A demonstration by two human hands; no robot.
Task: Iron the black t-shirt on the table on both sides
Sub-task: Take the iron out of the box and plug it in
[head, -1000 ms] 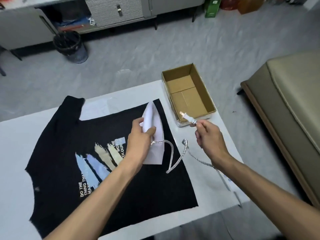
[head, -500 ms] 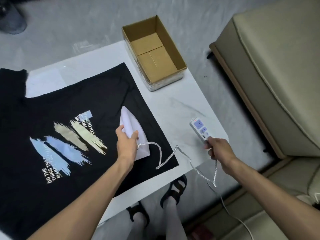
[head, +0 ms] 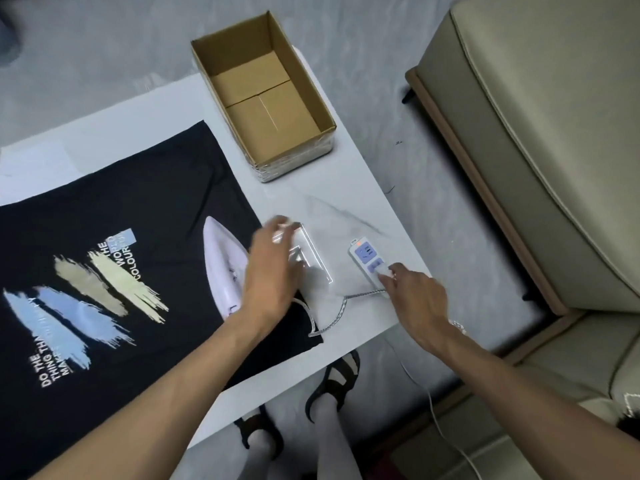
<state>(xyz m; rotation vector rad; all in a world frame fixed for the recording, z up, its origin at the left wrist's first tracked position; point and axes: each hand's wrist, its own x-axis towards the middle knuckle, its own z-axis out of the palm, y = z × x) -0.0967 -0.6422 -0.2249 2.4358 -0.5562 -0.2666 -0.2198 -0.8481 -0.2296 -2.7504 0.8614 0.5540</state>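
Note:
The black t-shirt (head: 104, 209) lies flat, print up, on the white table (head: 346, 202). A white iron (head: 223, 261) rests on the shirt's right part, tip pointing away. My left hand (head: 270, 271) is off the iron, blurred, hovering just right of it over a clear plastic tray (head: 317, 261), fingers loosely extended. A white power strip (head: 363, 254) lies on the table near its right edge. My right hand (head: 415, 299) pinches the iron's plug at the strip's near end. The braided cord (head: 332, 323) runs from there back to the iron.
An open cardboard box (head: 263, 98) stands at the table's far right corner. A beige sofa (head: 554, 133) fills the right side, close to the table. My sandalled feet (head: 332, 379) show below the table's near edge, where the strip's white cable hangs.
My left hand let go of the iron and moved right over the clear tray. My right hand brought the power strip onto the table and now holds the plug at it.

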